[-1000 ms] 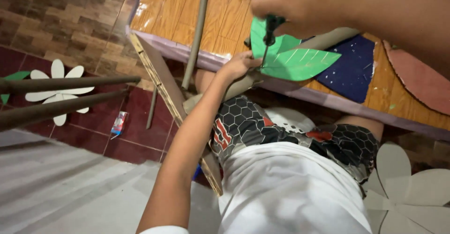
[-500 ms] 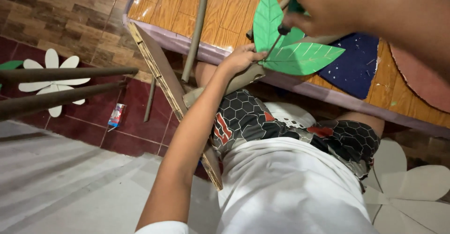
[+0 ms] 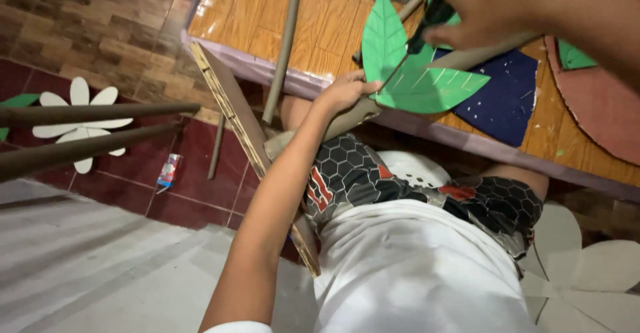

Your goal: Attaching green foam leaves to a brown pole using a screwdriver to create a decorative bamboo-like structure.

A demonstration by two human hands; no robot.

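Spreading across the top of the view, a wooden table (image 3: 267,13) carries a dark blue sheet (image 3: 507,100) and a reddish cardboard round (image 3: 600,106), and the person sits at its near edge in a white shirt (image 3: 413,266) and patterned shorts (image 3: 353,173). On the tiled floor (image 3: 193,193) lie white paper flowers (image 3: 80,120), with more pale petals at the lower right. A flat cardboard strip (image 3: 233,120) leans against the table edge, beside a long brown tube (image 3: 283,46).

The work in hand looks like fixing paper leaves onto a rolled brown stem. The left hand (image 3: 343,93) is closed around the stem (image 3: 347,123) at the table edge, with its fingertips against the base of the lower green leaf (image 3: 427,90). An upright green leaf (image 3: 383,40) stands just above it, touching or nearly so. The right hand (image 3: 493,6), large and blurred at the top, has its fingers pinched together over a dark tool (image 3: 430,23), probably a glue gun, whose tip points down toward where the two leaves meet; how firmly it grips I cannot tell.

By my judgement the leaves are being joined at their bases. The next move would call for a steady left hold on the stem while the tool's tip meets the joint precisely, with fingers kept off that spot.
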